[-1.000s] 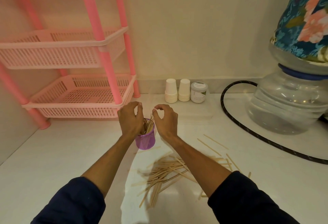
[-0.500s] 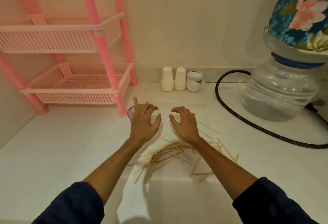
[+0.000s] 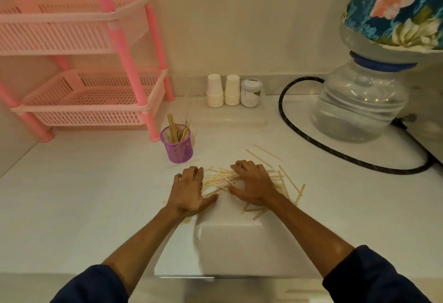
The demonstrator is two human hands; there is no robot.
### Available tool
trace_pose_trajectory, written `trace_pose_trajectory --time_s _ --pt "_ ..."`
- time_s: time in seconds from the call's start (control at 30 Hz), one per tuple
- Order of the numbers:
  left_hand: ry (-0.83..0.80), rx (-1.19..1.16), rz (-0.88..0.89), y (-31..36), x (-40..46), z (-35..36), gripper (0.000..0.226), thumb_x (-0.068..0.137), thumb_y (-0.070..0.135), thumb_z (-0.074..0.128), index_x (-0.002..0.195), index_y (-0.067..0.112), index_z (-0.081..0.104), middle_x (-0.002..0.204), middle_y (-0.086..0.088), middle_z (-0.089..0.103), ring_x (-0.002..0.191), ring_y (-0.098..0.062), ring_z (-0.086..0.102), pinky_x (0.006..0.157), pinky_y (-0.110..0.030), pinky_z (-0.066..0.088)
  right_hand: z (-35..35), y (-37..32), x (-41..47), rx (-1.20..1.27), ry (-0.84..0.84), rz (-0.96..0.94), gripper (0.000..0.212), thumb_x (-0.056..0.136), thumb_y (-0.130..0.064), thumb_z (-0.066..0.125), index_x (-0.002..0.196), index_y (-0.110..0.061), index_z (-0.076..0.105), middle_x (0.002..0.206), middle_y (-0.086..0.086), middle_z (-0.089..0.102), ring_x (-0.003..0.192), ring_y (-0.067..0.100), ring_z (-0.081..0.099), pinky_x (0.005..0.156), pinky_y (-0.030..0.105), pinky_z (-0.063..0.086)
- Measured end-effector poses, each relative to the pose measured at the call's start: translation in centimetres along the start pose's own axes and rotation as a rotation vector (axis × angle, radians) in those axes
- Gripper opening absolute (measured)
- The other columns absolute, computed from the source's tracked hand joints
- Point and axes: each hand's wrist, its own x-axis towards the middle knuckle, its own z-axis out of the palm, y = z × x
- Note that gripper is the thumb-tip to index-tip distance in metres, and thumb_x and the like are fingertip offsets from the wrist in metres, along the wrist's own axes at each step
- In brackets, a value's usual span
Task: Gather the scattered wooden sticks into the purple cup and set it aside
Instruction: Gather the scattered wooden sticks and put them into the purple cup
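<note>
Both hands, the left hand (image 3: 189, 191) and right hand (image 3: 254, 184), rest with fingers spread on the wooden sticks (image 3: 221, 179) before the purple cup (image 3: 178, 148), gripping nothing. Likely raking another bundle; next, pinch and lift it.

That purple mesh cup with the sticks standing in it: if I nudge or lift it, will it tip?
The purple cup is probably light, being thin mesh, so it may slide when nudged. The sticks in the cup stand well above its rim and lean, so it looks top-heavy and apt to tip. Gripping low seems safer.

Left hand (image 3: 189, 190), right hand (image 3: 254, 182) spread, palms down
</note>
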Motion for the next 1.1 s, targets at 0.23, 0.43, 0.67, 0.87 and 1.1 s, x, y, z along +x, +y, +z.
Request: trace_pose_trajectory --time_s 0.23,0.43,0.67,0.87,1.1 --pt "-0.03 -0.042 0.117 1.1 -0.1 -0.1 0.072 0.083 0.056 0.03 0.137 0.01 0.043 0.123 -0.008 0.048 0.106 -0.025 0.044 0.087 -0.038 0.037 0.2 0.0 -0.6 -0.034 0.04 -0.076 0.031 0.096 -0.033 0.045 0.122 -0.018 0.056 0.124 0.0 0.055 0.111 0.019 0.051 0.091 0.036 0.037" --pt "0.042 -0.047 0.122 1.3 -0.1 -0.1 0.031 0.097 0.02 0.043 0.122 0.008 0.058 0.113 -0.01 0.054 0.1 -0.028 0.05 0.081 -0.037 0.04 -0.2 -0.2 -0.4 -0.092 0.032 -0.085 0.021 0.101 -0.024 0.039 0.111 -0.016 0.056 0.111 0.001 0.057 0.099 0.022 0.052 0.085 0.035 0.036" --pt "0.093 -0.06 0.164 1.1 0.4 -0.7 0.022 0.091 0.002 0.051 0.107 0.004 0.067 0.1 -0.011 0.059 0.088 -0.029 0.053 0.072 -0.038 0.043 -0.3 -0.4 -0.1 -0.113 0.007 -0.096 0.024 0.104 -0.016 0.034 0.112 -0.01 0.056 0.109 0.007 0.059 0.095 0.026 0.052 0.082 0.036 0.036" --pt "0.128 -0.09 0.167 0.8 1.0 -0.6 0.02 0.091 0.002 0.051 0.104 0.003 0.066 0.101 -0.012 0.06 0.085 -0.029 0.053 0.072 -0.041 0.046 -0.5 -0.2 -0.1 -0.058 0.051 -0.087 0.024 0.104 -0.013 0.035 0.114 -0.01 0.056 0.106 0.006 0.059 0.09 0.025 0.053 0.075 0.035 0.042" --pt "0.094 -0.093 0.208 0.5 1.4 -0.6 0.024 0.093 0.015 0.046 0.11 0.009 0.061 0.104 -0.006 0.059 0.089 -0.025 0.052 0.077 -0.037 0.043 -0.8 -0.3 0.4 -0.073 -0.013 -0.15 0.042 0.097 -0.042 0.048 0.122 -0.011 0.058 0.113 0.005 0.058 0.098 0.022 0.053 0.077 0.034 0.044"
